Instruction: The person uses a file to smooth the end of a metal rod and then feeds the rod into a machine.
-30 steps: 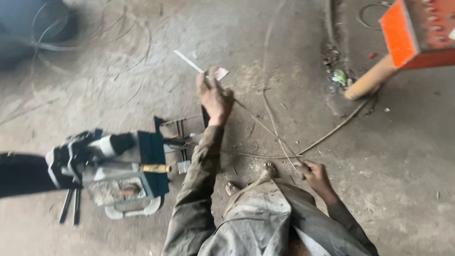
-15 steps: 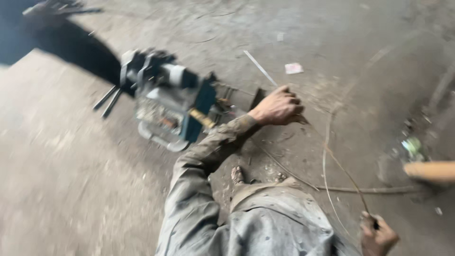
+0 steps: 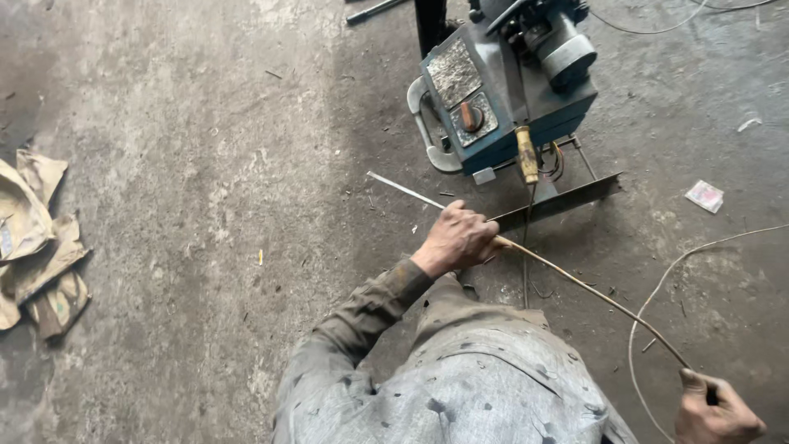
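the person crouches over a concrete floor (image 3: 205,205), and both hands hold one long thin rod (image 3: 592,294).

left hand (image 3: 457,240): the fingers are curled shut around the rod near its upper end. a short pale length of the rod runs out past the knuckles, up and to the left, and lies low over the floor. the sleeve (image 3: 362,316) of a grey-green work shirt runs from the wrist down to the body.

right hand (image 3: 713,413): it sits at the lower right edge of the view, partly cut off. the fingers are closed around the other end of the rod. between the two fists the rod runs in a straight slanted line, brownish in colour.

just beyond the left fingers lies a dark flat metal bar (image 3: 559,201), slanting up to the right. whether the fingers touch it cannot be told. behind the bar stands a blue machine (image 3: 501,90) with a grey motor on top, a round knob on its face and a yellow-handled tool (image 3: 526,154) hanging at its front edge.

a loose thin wire (image 3: 657,288) curves over the floor above the right fingers and crosses the rod close to them. a small white and pink packet (image 3: 705,196) lies well apart, to the right of the bar. crumpled brown sacks (image 3: 37,247) lie far to the left of both hands.
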